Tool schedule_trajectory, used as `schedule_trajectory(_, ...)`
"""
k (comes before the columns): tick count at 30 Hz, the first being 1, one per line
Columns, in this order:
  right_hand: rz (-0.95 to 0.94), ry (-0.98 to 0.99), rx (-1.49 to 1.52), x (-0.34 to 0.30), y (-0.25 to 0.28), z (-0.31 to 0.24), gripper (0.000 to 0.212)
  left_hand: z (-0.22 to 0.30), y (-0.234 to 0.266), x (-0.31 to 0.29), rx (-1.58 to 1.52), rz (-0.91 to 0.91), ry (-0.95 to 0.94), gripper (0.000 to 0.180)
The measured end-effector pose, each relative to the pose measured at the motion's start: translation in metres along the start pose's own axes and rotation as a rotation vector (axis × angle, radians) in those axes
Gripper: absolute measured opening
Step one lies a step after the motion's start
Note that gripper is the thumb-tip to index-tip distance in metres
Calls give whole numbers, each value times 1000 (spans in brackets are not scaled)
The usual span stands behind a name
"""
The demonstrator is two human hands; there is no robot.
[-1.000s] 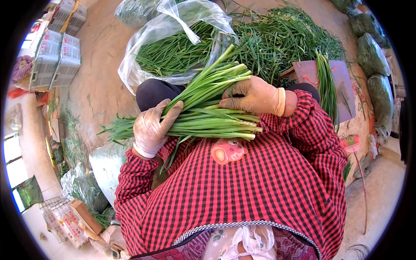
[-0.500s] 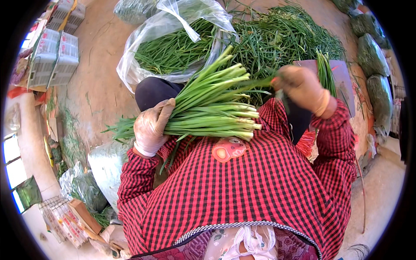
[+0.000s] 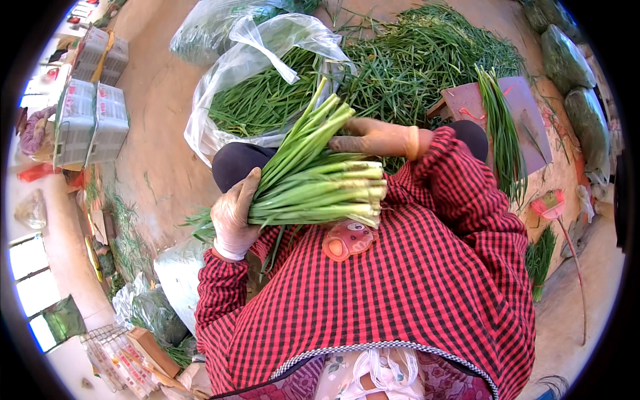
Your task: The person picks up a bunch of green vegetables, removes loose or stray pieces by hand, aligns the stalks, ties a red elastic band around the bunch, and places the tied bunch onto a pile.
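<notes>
A thick bunch of garlic chives (image 3: 307,183) lies across my lap, its pale cut ends toward the right and its leaf tips toward the left. My left hand (image 3: 236,212), in a thin translucent glove, is wrapped round the leafy part of the bunch. From the right, my right hand (image 3: 381,138) reaches over to the upper stalks. Its soil-darkened fingers are stretched out and touch the stalks near their pale ends; whether any stalk lies between them is hidden. A yellowish band circles the right wrist.
Ahead, an open clear plastic bag (image 3: 203,110) holds more chives, beside a loose heap of chives (image 3: 427,57). A smaller bundle (image 3: 499,137) rests on a purplish board (image 3: 530,127) at right. Filled bags (image 3: 588,127) line the right side; white crates (image 3: 107,123) stand at left.
My right hand has moved left from the air beside the heap onto the stalks, its fingers now extended. The left hand keeps its grip. The view has shifted, showing more of the board.
</notes>
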State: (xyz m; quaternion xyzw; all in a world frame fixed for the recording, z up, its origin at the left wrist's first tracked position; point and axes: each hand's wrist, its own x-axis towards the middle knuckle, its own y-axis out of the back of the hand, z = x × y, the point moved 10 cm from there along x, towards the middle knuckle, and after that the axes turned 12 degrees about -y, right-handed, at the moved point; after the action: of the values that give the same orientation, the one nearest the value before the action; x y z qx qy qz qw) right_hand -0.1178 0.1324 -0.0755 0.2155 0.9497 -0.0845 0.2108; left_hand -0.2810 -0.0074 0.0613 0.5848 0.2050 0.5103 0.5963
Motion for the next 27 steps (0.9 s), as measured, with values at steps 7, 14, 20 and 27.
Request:
schedule_trajectory(7, 19, -213, 20, -44, 9, -21, 25, -43, -40, -47, -951, -45, 645, 66)
schedule_trajectory(14, 517, 104, 287, -116, 141, -30, 26, -29, -57, -51, -1513, 35, 894, 62)
schedule_trajectory(20, 824, -216, -663, -86, 148, 26, 70, -14, -54, -31, -1645, 257, 991, 71)
schedule_trajectory(27, 262, 42, 250, -18, 24, -6, 85, -23, -71, -47, -1623, 226, 1006, 69)
